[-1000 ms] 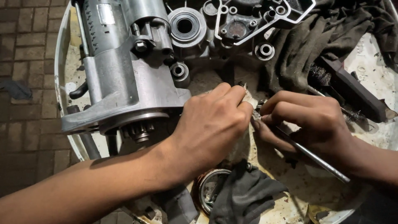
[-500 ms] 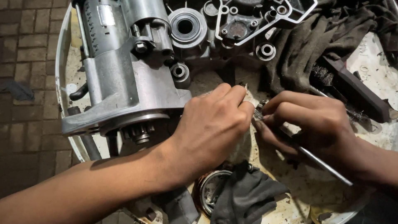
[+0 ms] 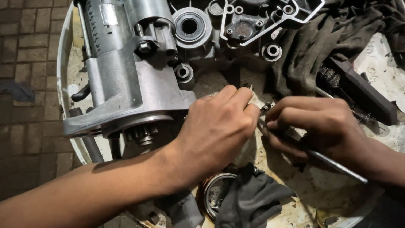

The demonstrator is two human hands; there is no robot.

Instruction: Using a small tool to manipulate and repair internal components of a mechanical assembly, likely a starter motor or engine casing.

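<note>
Both hands meet at mid-counter — left hand (image 3: 219,126) pinches a small pale part (image 3: 254,100) by its fingertips, right hand (image 3: 320,122) closes on a thin metal tool (image 3: 333,164) at it. Steady grip, light strokes seem wise. Starter motor (image 3: 126,71) lies just left; stained counter (image 3: 312,198), dark rags (image 3: 249,198), brick floor (image 3: 25,63) beyond.

I count one grey metal starter motor (image 3: 126,80), two dark rags (image 3: 249,198) beside it, one black wire brush (image 3: 358,90).
</note>
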